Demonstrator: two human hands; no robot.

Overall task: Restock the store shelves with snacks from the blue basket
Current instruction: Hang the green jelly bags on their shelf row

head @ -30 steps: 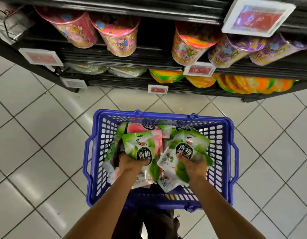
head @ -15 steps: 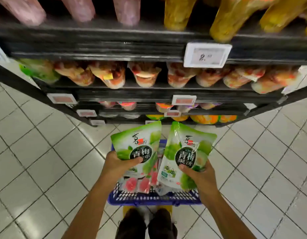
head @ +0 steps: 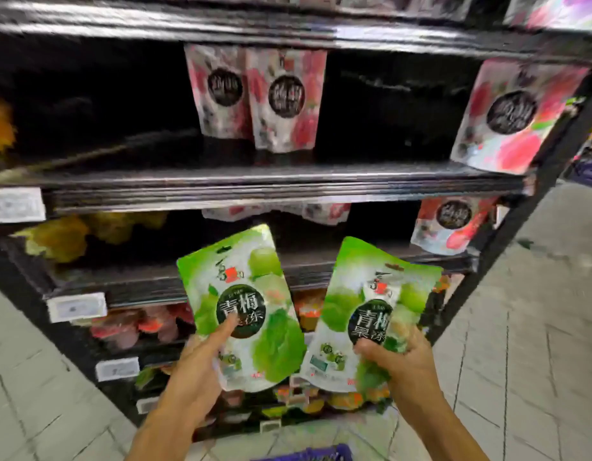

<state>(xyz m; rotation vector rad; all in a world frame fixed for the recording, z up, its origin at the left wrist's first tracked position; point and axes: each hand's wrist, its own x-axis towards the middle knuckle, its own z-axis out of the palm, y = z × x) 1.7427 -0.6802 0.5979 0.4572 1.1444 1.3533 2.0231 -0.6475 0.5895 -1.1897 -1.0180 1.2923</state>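
Two green snack pouches up in front of shelf (head: 288, 184), labels to cam. L hand (head: 194, 371) grips left pouch (head: 244, 304) low, long axis upright, top leaning left; right pouch (head: 371, 314) upright too, top leans right, R hand (head: 404, 364) gripping its btm corner.
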